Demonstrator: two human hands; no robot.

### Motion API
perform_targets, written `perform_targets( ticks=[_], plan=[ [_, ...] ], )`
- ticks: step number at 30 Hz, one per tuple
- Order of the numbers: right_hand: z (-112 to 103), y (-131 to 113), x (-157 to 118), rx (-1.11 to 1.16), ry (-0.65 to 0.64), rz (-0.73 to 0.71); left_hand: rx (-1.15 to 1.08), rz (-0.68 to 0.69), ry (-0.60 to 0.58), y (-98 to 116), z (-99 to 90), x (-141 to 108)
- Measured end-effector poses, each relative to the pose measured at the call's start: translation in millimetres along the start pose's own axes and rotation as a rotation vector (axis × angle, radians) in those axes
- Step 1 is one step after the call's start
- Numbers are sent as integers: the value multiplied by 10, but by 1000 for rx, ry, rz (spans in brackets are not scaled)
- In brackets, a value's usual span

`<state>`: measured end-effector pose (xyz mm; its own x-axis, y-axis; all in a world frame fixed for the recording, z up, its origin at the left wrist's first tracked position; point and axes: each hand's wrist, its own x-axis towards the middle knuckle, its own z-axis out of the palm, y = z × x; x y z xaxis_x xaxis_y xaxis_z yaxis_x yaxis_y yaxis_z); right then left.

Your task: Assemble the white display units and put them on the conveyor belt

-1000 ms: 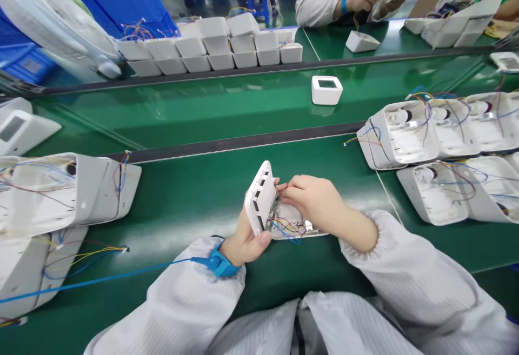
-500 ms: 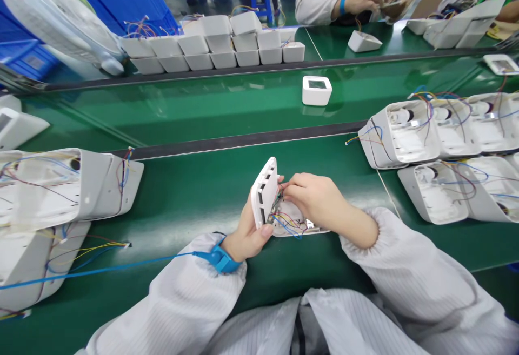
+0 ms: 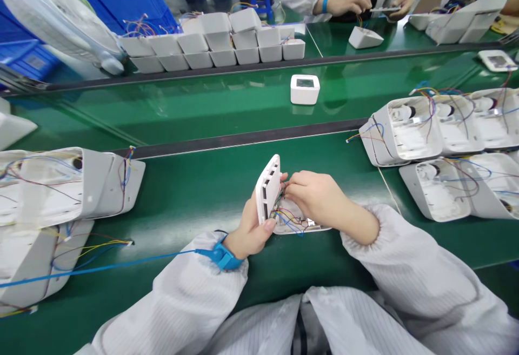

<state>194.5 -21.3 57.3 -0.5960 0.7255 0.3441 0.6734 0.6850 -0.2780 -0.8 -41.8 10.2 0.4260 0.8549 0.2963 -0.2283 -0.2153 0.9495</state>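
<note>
My left hand (image 3: pixel 253 229) grips a white front panel (image 3: pixel 269 190), held tilted up on edge with black slots along its near side. Behind the panel, part of a green circuit board shows. Red, yellow and blue wires (image 3: pixel 294 220) run from it into a white housing (image 3: pixel 287 230) lying open on the table. My right hand (image 3: pixel 314 195) is over the housing, thumb and fingers pinched at the board's edge. What lies between those fingertips is hidden. A blue wrist strap (image 3: pixel 223 255) with a cord is on my left wrist.
Open white housings with wires stand at left (image 3: pixel 105 185) and right (image 3: pixel 413 131). A small white device with a display (image 3: pixel 305 89) sits on the green middle strip. Beyond are stacked white housings (image 3: pixel 219 41), a fan (image 3: pixel 60 14) and a co-worker's hands (image 3: pixel 352 4).
The small white device on the middle strip has shifted left, as have other devices on it. The co-worker's hands have moved apart, holding a flat part. My hands have barely moved.
</note>
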Motion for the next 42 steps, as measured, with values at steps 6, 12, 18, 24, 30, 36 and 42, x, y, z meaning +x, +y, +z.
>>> perform_targets(
  ticks=[6, 12, 18, 24, 30, 36, 42],
  plan=[
    [-16, -10, 8, -8, -6, -10, 40, 4, -40, 3, -28, 16],
    [3, -11, 12, -23, -22, -8, 53, -13, -38, 9, -17, 9],
    [29, -12, 9, -103, -35, 5, 106, 6, -65, 26, -1, 23],
    [13, -172, 39, -162, -81, 27, 202, 61, -90, 92, -30, 80],
    [-141, -68, 7, -57, -129, 224, 37, -31, -102, 89, -27, 73],
    [-278, 94, -32, 35, -173, 375, -19, -50, -96, 82, 0, 66],
    [-459, -63, -19, 582, -330, 112, -18, -43, -118, 106, -13, 74]
  ],
)
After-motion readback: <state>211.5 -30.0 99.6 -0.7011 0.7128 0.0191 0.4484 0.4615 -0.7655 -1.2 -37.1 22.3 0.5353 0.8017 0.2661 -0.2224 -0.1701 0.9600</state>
